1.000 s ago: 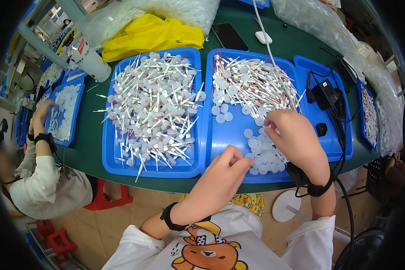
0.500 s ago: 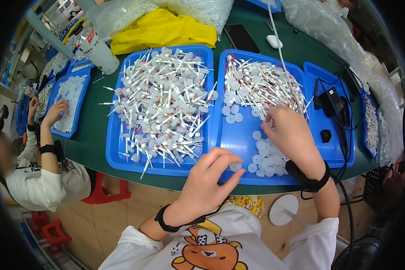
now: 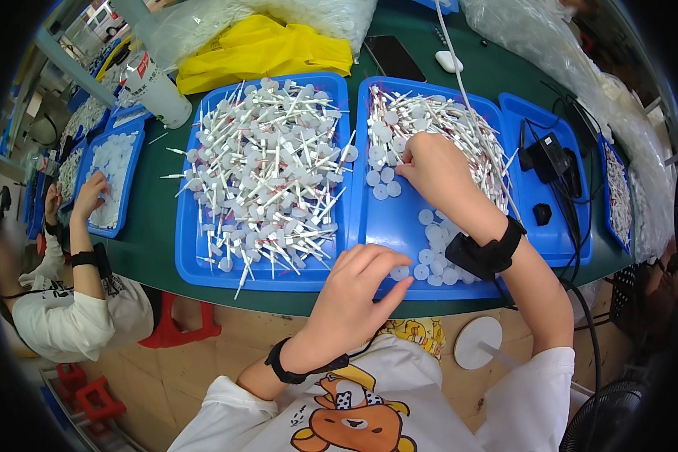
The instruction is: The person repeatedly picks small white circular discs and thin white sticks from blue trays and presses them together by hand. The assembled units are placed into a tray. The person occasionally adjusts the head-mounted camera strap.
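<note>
My left hand (image 3: 354,290) is at the front edge of the middle blue tray (image 3: 380,233), pinching a round translucent white disc (image 3: 400,273) between thumb and fingers. My right hand (image 3: 437,167) reaches over the same tray, fingertips drawn together beside a few loose discs (image 3: 380,191); whether anything is between them is hidden. Behind that hand lies a heap of thin white sticks (image 3: 481,147) with reddish strands. More discs (image 3: 435,239) are gathered at the tray's front, partly under my right wrist.
At left, another blue tray (image 3: 188,256) is heaped with sticks bearing discs. A tray (image 3: 561,241) on the right holds a black adapter (image 3: 552,160) and cables. Behind are a yellow bag (image 3: 267,54), a phone (image 3: 394,58) and a cup (image 3: 158,90). A co-worker (image 3: 75,301) sits at far left.
My right hand has moved left and away from me, from above the sticks to the loose discs. My left hand keeps its pinch on the disc, almost unmoved.
</note>
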The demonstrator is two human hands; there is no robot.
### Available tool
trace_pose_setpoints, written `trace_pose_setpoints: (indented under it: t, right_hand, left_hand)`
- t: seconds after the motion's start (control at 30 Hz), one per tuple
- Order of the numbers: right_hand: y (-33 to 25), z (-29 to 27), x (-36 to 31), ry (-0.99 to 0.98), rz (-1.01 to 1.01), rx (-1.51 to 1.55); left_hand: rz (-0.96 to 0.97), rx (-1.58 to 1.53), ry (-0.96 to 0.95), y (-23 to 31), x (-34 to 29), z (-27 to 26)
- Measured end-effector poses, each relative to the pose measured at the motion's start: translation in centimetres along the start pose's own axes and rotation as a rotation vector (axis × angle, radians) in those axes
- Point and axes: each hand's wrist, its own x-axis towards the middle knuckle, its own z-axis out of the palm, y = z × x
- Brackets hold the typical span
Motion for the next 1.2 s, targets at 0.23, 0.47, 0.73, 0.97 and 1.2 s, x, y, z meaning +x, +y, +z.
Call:
trace_pose_setpoints:
  t: [0.23,0.47,0.73,0.97,1.2]
  right_hand:
    - [0.1,-2.0,-1.6,-0.015,0.079,0.012]
    - [-0.1,-6.3,-6.0,0.014,0.116,0.168]
    - [-3.5,-7.0,-12.5,0.254,0.014,0.830]
    - [-4.2,-6.0,-15.4,0.317,-0.164,1.121]
    - [-4.2,-4.8,-15.5,0.353,-0.364,1.033]
  left_hand:
    - [0.011,-0.088,0.074,0.2,0.1,-0.2]
    - [0.065,-0.095,0.144,0.5,0.1,-0.8]
    - [-0.041,-0.843,0.085,0.1,-0.6,-0.7]
    - [-0.103,-1.306,-0.030,0.0,-1.0,-0.7]
    - [-0.120,-1.405,-0.050,0.3,-1.1,-0.3]
